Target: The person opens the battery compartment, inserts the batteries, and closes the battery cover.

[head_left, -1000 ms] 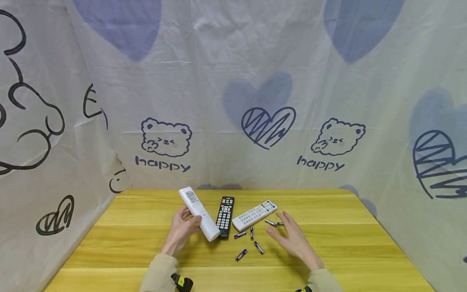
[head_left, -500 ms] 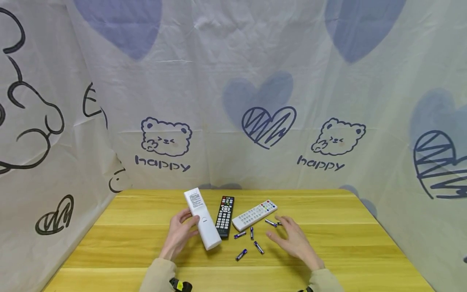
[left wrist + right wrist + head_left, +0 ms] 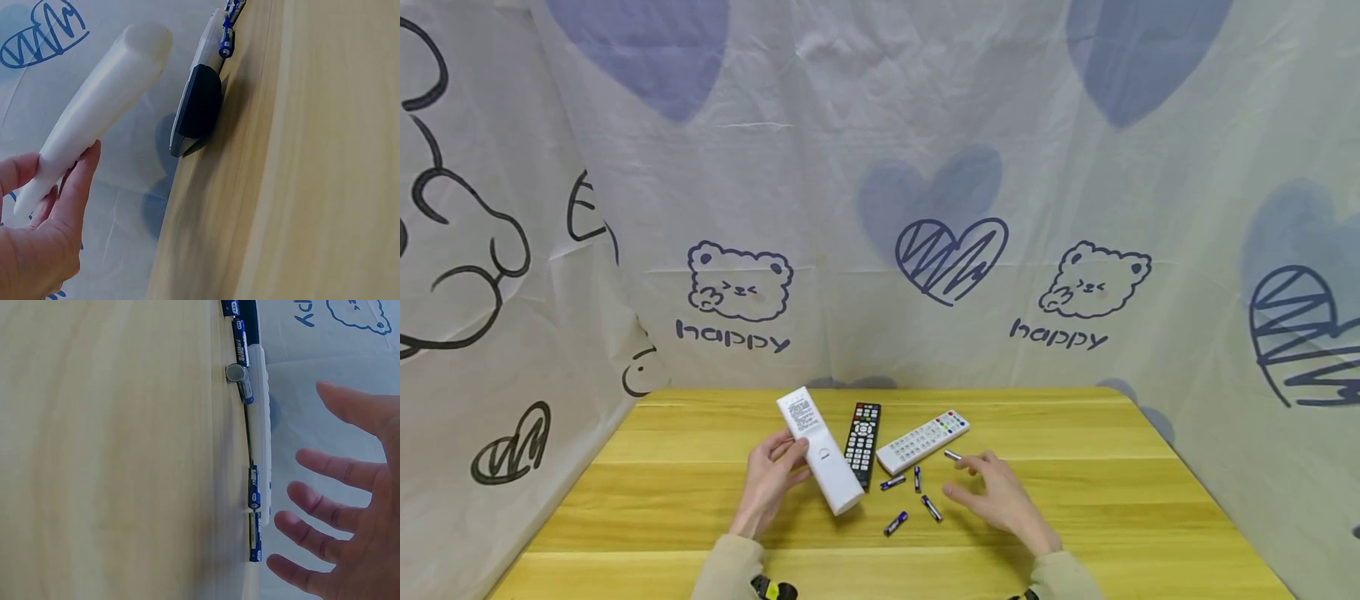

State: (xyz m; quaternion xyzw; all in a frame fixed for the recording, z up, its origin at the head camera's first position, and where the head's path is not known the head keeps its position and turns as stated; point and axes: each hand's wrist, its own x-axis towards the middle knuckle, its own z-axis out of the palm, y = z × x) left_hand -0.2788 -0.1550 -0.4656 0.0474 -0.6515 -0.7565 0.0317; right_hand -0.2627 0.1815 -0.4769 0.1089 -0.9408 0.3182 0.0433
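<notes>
My left hand (image 3: 766,483) grips a white remote control (image 3: 823,454) by its side, thumb on top, its label side up and tilted above the table. In the left wrist view the remote (image 3: 100,87) stands clear of the wood, pinched between thumb and fingers. Over the table's right half hovers my right hand (image 3: 996,496), fingers spread and holding nothing. Its fingertips are near a small blue-and-silver battery (image 3: 952,455), partly covered in the head view. The right wrist view has the hand (image 3: 356,506) apart from the batteries (image 3: 254,486).
A black remote (image 3: 862,437) lies beside the held one. Another white remote (image 3: 923,442) lies slantwise, buttons up. Several loose batteries are scattered in front, among them one battery (image 3: 896,524) nearest me. A printed cloth (image 3: 850,192) hangs behind the wooden table (image 3: 625,492).
The held white remote has turned so its back faces up more, and its lower end has shifted toward me. My right hand has drawn slightly left, its fingers bending over the battery.
</notes>
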